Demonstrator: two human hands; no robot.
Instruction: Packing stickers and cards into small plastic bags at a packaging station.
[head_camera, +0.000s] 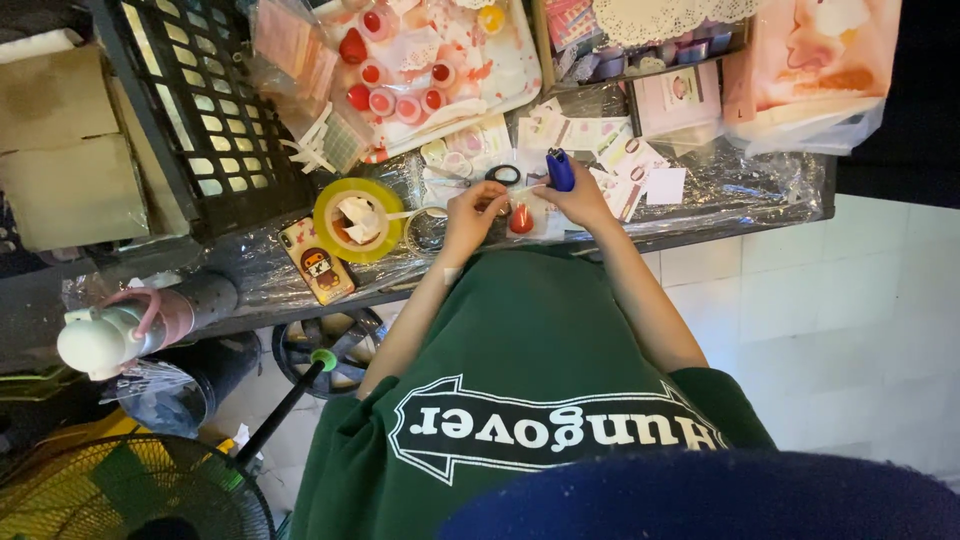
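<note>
Your plastic-covered craft table (740, 190) stands over white floor tiles (800, 300); your right hand (580, 200) grips a blue lighter (560, 170); your left hand (470, 215) pinches something hidden beside a small red strawberry-shaped piece (521, 219).

Glossy blue plastic lighter (560, 170), shiny crinkled clear film over the table (740, 190), glossy yellow tape roll (358, 220), matt green cloth shirt (530, 330).

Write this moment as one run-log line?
left hand: pinching small piece | right hand: holds blue lighter | red strawberry-shaped piece between hands | yellow tape roll beside left hand
</note>
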